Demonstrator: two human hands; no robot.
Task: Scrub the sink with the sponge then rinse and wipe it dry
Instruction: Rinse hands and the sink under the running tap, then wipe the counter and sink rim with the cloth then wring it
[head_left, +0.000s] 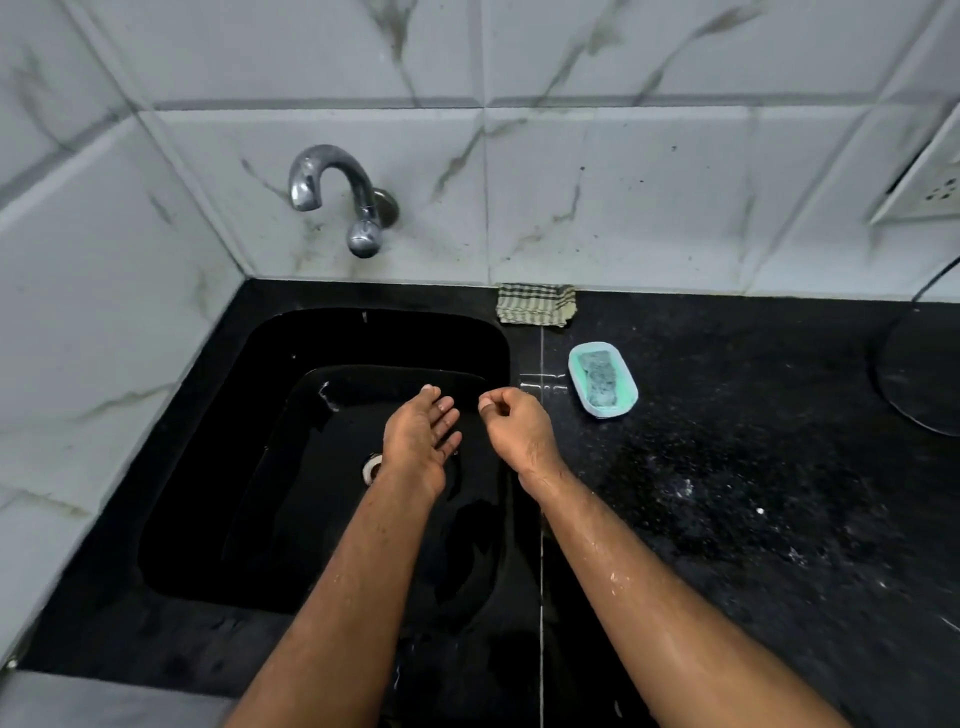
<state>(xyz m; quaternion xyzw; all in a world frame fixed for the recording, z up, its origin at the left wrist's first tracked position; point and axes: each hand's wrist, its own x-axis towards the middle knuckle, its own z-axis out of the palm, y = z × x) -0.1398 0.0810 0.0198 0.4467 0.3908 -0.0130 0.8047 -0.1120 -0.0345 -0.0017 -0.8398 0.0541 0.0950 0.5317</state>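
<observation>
Head view: the black sink (218, 467) lies under and left of both hands, its basin wet and its drain (372, 467) just beside the left wrist. The sponge (601, 378) sits in a pale green dish (626, 382) on the counter, just beyond and right of the right hand (511, 434). That hand is loosely curled around nothing; the left hand (418, 441) is spread flat and empty over the basin. Neither holds the sponge, so whether scrubbing is starting or finished cannot be told. If starting, the right hand must reach forward-right for the sponge; if wiping, the checked cloth (536, 305) lies farther beyond, at the wall.
</observation>
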